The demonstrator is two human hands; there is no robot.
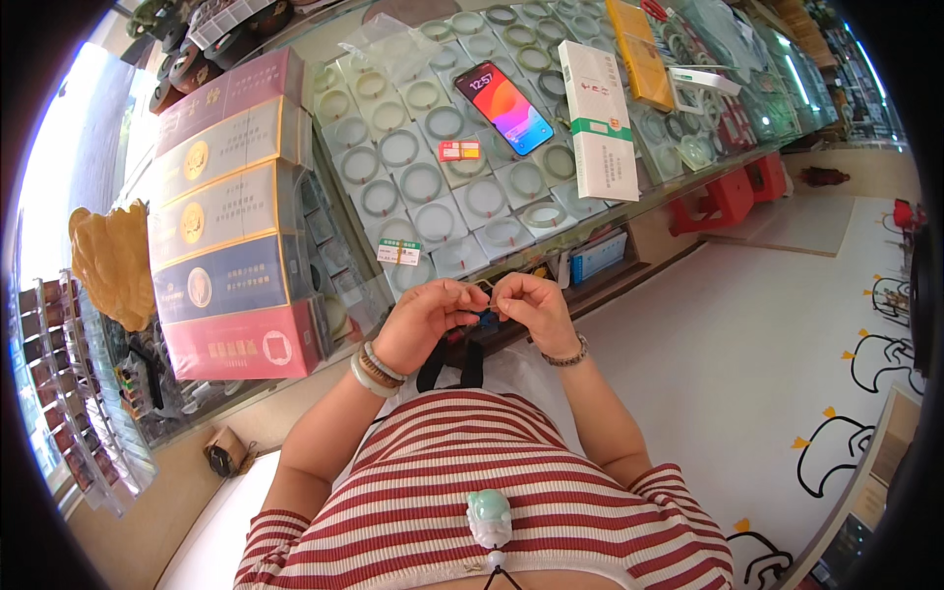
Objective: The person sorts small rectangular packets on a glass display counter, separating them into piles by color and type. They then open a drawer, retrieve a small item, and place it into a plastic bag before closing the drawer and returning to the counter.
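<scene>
My left hand (435, 310) and my right hand (535, 306) meet fingertip to fingertip just before the front edge of the glass counter. Between them runs a thin pale cord or strip (483, 283), pinched by the fingers of both hands; its exact kind is too small to tell. Beyond my hands, rows of jade bangles (484, 196) lie on white pads in the glass display case. A phone (504, 108) with a lit screen rests on the glass, beside a small red and yellow label (459, 150). A green and white tag (399, 251) lies nearer my left hand.
A stack of boxes (221, 206) stands on the counter at the left. A long white box with a green band (599, 122) and a yellow box (640, 55) lie at the right. Under the counter are a blue and white box (599, 256) and red plastic stools (719, 203).
</scene>
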